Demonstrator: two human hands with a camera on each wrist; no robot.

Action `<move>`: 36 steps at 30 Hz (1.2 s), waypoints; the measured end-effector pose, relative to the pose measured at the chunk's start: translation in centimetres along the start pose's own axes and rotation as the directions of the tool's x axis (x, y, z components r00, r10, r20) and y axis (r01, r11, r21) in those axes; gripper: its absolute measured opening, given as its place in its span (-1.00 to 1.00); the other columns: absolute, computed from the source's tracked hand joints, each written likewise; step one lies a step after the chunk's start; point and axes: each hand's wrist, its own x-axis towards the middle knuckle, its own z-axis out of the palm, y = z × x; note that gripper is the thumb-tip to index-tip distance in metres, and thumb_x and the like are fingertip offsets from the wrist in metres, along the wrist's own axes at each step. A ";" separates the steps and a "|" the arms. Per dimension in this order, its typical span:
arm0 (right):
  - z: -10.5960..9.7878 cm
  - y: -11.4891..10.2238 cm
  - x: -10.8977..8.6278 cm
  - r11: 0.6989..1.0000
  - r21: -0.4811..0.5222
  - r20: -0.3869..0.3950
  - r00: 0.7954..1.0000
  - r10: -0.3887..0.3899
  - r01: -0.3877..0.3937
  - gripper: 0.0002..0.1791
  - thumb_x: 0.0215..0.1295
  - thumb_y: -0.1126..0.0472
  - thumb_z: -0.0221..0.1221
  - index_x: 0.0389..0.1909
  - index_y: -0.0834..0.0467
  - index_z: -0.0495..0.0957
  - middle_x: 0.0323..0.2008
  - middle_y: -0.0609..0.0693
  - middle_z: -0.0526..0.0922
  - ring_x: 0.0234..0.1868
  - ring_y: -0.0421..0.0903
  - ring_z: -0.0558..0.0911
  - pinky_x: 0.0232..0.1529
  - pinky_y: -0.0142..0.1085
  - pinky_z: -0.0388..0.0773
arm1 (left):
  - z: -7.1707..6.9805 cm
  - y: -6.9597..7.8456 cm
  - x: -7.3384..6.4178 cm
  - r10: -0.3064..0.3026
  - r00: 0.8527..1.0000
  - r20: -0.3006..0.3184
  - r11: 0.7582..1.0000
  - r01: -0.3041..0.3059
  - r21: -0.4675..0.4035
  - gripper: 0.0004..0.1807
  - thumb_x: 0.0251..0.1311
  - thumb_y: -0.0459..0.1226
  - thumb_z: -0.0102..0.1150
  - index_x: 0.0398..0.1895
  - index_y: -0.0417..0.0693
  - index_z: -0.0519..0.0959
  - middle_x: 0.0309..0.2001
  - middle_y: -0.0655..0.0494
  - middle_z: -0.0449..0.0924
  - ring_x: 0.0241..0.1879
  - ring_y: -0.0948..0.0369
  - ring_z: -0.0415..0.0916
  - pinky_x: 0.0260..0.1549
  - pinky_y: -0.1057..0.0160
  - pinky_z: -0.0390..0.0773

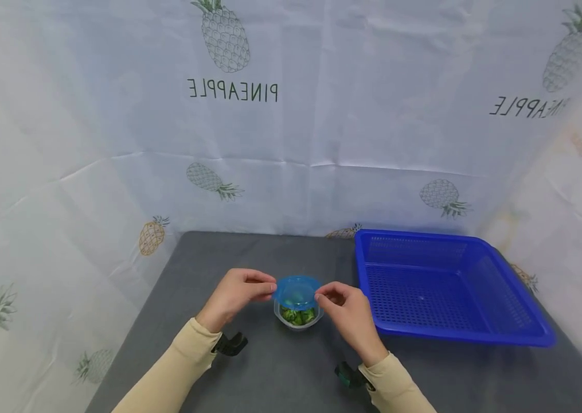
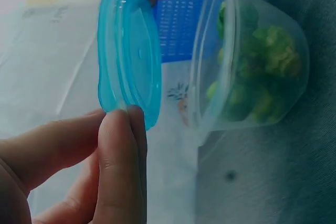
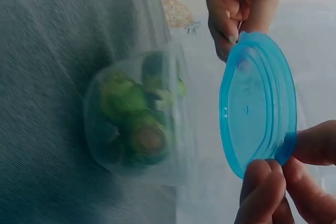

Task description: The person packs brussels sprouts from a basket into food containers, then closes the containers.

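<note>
A round translucent blue lid (image 1: 297,291) is held level above a small clear plastic bowl (image 1: 297,328). My left hand (image 1: 241,293) pinches the lid's left edge between thumb and fingers. On the opposite side, my right hand (image 1: 348,314) pinches its right edge. A gap separates the lid from the bowl's rim in both wrist views. Inside the bowl, which stands upright on the table, lie green vegetable pieces (image 2: 278,51), some round and leafy. In the right wrist view one piece (image 3: 149,137) shows a brownish cut end.
A large blue plastic basket (image 1: 422,298) with perforated walls stands to the right, close beside my right hand. The dark grey table (image 1: 260,367) ends at a white curtain (image 1: 291,195) printed with pineapples, which hangs behind and along both sides.
</note>
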 end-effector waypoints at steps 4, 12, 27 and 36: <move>0.8 0.6 0.0 0.999 -0.011 0.018 0.999 0.041 -0.040 -0.69 0.39 0.18 0.44 0.12 0.06 0.76 -0.33 -0.09 0.74 -0.33 -0.15 0.66 -0.28 -0.34 0.59 | -0.1 -1.0 0.4 -0.009 1.000 0.012 1.000 0.009 -0.026 -0.62 0.38 -0.23 0.47 0.15 -0.27 0.75 0.04 -0.14 0.79 -0.14 0.11 0.83 0.08 -0.05 0.83; 1.4 1.6 -0.2 0.996 -0.038 0.043 0.996 0.082 -0.080 -0.48 0.43 0.20 0.38 0.36 0.25 0.64 -0.36 -0.05 0.67 -0.41 -0.18 0.54 -0.41 -0.38 0.42 | 0.5 -1.7 0.8 -0.038 0.998 0.045 0.999 0.036 0.038 -0.65 0.36 -0.25 0.47 0.11 -0.26 0.77 -0.07 -0.06 0.84 -0.21 0.14 0.82 0.03 -0.01 0.84; 2.5 2.8 0.2 0.999 -0.030 0.004 0.999 0.042 -0.042 -0.60 0.55 0.21 0.28 0.33 0.18 0.67 -0.33 -0.03 0.55 -0.37 -0.17 0.47 -0.38 -0.40 0.37 | 1.1 -1.8 0.2 -0.040 0.999 -0.001 0.997 0.040 0.064 -0.66 0.33 -0.26 0.47 0.07 -0.30 0.76 -0.17 -0.08 0.83 -0.31 0.15 0.80 -0.07 -0.06 0.86; 2.7 3.8 0.7 0.958 0.196 0.083 0.977 0.196 -0.209 -0.58 0.69 0.12 0.12 0.33 0.30 0.62 -0.18 0.07 0.67 -0.21 -0.08 0.60 -0.21 -0.35 0.62 | 1.0 -2.3 0.8 -0.105 0.992 0.073 0.992 0.099 0.078 -0.65 0.41 -0.11 0.43 -0.05 -0.25 0.82 -0.26 -0.09 0.82 -0.36 0.19 0.78 -0.14 0.06 0.88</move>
